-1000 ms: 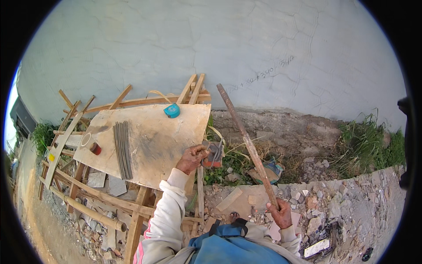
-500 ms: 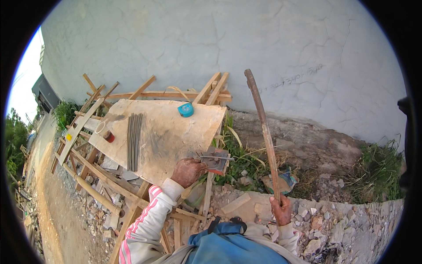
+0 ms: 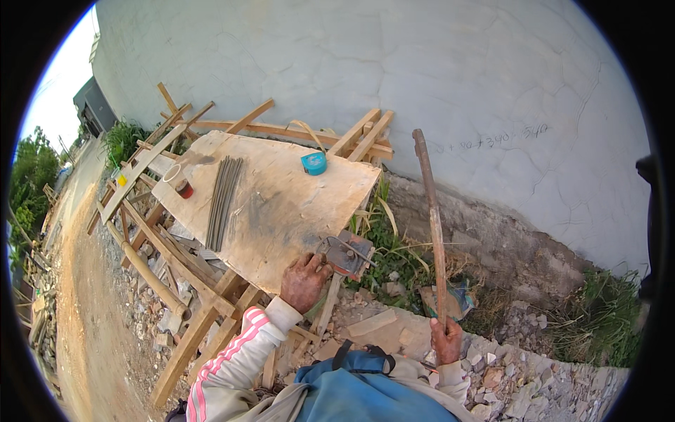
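My left hand (image 3: 304, 283) is closed at the near edge of the board, its fingertips pinching the end of a thin bent steel rod (image 3: 360, 256). The rod lies across a small rusty metal plate fixture (image 3: 343, 261) at the board's near right corner; where my fingers meet it is partly hidden. My right hand (image 3: 446, 341) is wrapped round the lower end of a long rusty metal bar (image 3: 433, 225), which stands nearly upright, apart from the fixture. A bundle of straight steel rods (image 3: 224, 204) rests on the wooden board (image 3: 281, 204), left of its middle.
A teal tape measure (image 3: 314, 163) sits near the board's far edge. On the left are a cup of dark red liquid (image 3: 184, 188) and a white ring-shaped item (image 3: 172, 174). Timber framing (image 3: 176, 278) supports the board. Rubble (image 3: 520, 383), weeds (image 3: 598, 320) and a cracked grey wall (image 3: 457, 70) surround it.
The rod at the fixture now slants down to the right, where before it lay nearly level. My left hand has shifted slightly with it. The view has tilted; the right hand still grips the bar.
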A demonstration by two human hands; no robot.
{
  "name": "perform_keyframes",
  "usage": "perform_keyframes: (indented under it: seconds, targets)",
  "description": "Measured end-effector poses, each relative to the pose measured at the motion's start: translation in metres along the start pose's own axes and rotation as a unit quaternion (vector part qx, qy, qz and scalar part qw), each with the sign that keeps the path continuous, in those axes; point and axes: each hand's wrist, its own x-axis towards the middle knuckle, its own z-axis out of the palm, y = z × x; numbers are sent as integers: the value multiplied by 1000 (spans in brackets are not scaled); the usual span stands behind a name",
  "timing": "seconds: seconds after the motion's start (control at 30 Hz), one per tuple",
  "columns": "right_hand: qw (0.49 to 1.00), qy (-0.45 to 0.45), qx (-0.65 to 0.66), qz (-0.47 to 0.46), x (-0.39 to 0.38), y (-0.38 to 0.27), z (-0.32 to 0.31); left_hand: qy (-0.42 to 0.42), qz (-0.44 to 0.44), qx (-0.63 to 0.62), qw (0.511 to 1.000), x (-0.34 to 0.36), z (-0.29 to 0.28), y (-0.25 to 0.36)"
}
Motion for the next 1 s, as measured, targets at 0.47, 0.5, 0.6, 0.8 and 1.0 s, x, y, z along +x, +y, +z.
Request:
perform_keyframes:
  seconds: [0.47,0.5,0.6,0.8,1.0]
  targets:
    - [998,-25,-49,14,10,1,-11,-81,-2,-191,978,0,20,-47]
    - [998,-24,-49,19,10,0,-12,-91,-47,-231,968,2,22,-49]
    - [998,-17,-26,48,10,-4,-17,-70,-159,-306,936,6,27,-48]
    - [999,-35,-13,-39,8,-7,-25,35,-311,-223,923,14,45,-26]
    - [989,-95,51,-102,15,-16,-21,12,-272,-135,953,17,56,-26]
